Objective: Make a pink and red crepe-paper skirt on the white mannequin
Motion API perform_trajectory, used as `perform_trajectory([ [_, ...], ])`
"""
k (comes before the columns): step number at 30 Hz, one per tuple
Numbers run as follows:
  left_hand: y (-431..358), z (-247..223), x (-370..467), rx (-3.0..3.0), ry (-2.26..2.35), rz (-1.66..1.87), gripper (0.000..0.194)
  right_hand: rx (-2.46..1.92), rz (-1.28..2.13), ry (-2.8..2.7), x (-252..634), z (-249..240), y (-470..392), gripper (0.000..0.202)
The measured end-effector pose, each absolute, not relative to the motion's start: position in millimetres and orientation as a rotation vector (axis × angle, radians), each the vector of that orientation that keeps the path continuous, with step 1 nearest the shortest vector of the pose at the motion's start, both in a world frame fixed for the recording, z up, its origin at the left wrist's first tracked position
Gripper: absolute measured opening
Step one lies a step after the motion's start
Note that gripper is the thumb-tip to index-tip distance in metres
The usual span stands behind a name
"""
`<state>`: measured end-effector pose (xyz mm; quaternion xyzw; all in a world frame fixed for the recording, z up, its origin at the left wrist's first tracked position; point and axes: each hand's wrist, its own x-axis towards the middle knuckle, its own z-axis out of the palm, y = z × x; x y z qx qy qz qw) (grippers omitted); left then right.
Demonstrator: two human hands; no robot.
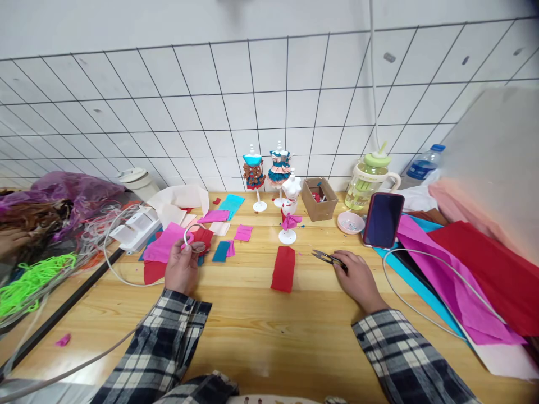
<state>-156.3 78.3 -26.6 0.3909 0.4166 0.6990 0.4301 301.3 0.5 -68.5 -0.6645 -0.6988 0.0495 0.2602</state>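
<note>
My left hand (182, 265) is closed on a thin white ring-shaped thing (186, 234), perhaps a roll of tape, above the fabric scraps; its exact kind is unclear. My right hand (357, 276) lies low over the table, its fingers closed around the handles of dark thread snips (323, 257). The blades point left. Between my hands lies a flat red fabric strip (283, 269). Just behind it stands a small white mannequin (291, 193) with magenta and red cloth around its lower part. Two dressed mannequins (254, 171) are farther back.
A cardboard box (320, 200), a pink dish of small beads (350, 223), a leaning phone (383, 220) and a green-lidded bottle (367, 182) stand right of centre. Fabric sheets (452, 275) and a cable cover the right side. A power strip (138, 229) and another person's hand (12, 242) are left.
</note>
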Motion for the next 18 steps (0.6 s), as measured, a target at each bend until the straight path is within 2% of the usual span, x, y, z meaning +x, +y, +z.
perform_trajectory([
  [3,76,-22,-151,0.906,0.987,1.707,0.037,-1.803,0.135,-1.885,300,-66,-1,0.03],
  [7,72,-14,-139,0.627,0.862,1.655,0.011,-1.793,0.136,-1.886,300,-66,-2,0.031],
  [11,67,-12,-116,0.635,0.817,1.572,0.015,-1.765,0.124,-1.866,300,-68,-1,0.031],
  [14,69,-16,-104,0.822,0.914,1.675,0.021,-1.753,0.116,-1.865,299,-68,-1,0.029],
  [18,75,-23,-109,0.77,0.979,1.709,0.027,-1.752,0.109,-1.864,297,-69,0,0.028],
])
